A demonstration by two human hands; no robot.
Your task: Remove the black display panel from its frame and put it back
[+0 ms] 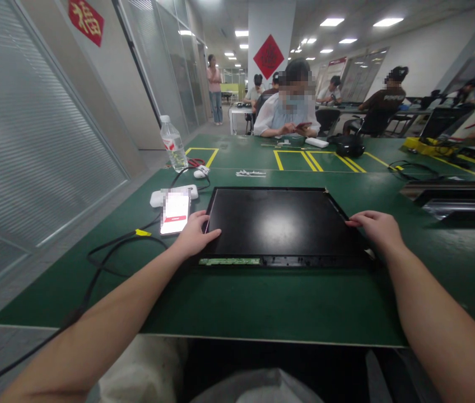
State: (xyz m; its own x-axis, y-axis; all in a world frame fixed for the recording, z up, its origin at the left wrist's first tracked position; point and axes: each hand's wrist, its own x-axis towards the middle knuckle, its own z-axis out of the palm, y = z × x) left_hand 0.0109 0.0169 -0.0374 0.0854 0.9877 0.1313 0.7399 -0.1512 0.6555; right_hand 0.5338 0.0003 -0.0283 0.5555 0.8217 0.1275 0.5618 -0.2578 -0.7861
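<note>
Black display panel (279, 218) is lying screen up on the green table (271, 308), between both hands. Left hand (196, 232) is spanning the panel's left edge, thumb resting on the screen face, fingers bending at the rim; can't tell if it's clasping. Right hand (378, 226) is touching the right edge, fingertips bunching narrowly; can't tell if they're pinching. Green circuit strip (229, 261) is showing along the near edge. Lit phone (176, 210) is lying just left of the left hand, black cable (107, 260) is looping nearby, bottle (173, 144) is standing farther back. Across the table, a seated person (268, 115) is using a handheld device (303, 126)
</note>
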